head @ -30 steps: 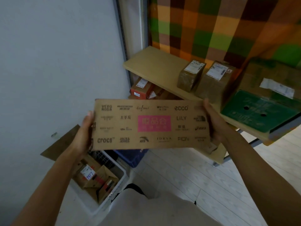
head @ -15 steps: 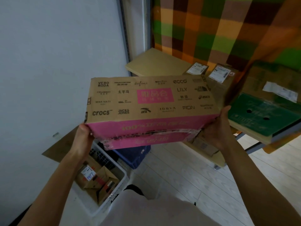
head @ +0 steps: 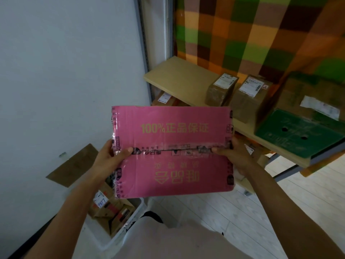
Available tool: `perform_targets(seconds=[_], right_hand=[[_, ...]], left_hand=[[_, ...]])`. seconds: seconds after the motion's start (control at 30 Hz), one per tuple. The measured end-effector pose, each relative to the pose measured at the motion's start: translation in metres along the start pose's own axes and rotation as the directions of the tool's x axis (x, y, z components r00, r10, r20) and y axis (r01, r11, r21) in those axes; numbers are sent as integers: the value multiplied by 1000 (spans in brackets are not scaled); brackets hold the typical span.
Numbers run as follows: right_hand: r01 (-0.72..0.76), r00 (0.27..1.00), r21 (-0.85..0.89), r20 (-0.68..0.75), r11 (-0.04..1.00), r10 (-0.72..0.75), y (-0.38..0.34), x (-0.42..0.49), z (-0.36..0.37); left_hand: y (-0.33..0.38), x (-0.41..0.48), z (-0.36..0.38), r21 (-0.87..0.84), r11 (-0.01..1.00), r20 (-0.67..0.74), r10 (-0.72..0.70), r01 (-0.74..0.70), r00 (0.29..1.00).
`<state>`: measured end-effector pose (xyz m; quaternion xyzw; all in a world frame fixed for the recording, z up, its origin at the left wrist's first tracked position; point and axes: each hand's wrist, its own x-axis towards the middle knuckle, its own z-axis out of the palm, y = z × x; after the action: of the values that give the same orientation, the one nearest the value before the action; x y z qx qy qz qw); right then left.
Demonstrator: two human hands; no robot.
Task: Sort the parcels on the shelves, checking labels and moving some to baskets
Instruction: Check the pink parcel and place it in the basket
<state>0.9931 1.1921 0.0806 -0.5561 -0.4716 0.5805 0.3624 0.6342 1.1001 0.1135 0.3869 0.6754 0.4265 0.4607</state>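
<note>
Before the shelf (head: 179,77): pink parcel (head: 172,152) held up, left hand (head: 110,157) and right hand (head: 233,156) gripping its ends, thumbs on the taped seam. Step: label check. No label apparent on this face, though glare blurs the tape. Next: turn another face up.

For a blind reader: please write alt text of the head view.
Left hand and right hand grip a pink parcel by its sides, taped seam toward the camera. Labelled boxes sit on a shelf; a white basket stands below.
</note>
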Motion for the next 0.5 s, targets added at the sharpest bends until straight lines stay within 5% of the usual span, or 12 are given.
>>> perform_targets(seconds=[0.2,0.37,0.5], right_hand=[[-25,998,-100,-54,995,20,4,1,-3],[-195,981,142,41,970,191,-20,-13,-12],[-205,978,338,38,919,204,-17,-17,-20]], left_hand=[[4,-3,11,74,997,-19,-36,37,999],[2,1,-4,-329,917,61,-221,228,973],[-11,5,-21,-349,905,181,-190,244,965]])
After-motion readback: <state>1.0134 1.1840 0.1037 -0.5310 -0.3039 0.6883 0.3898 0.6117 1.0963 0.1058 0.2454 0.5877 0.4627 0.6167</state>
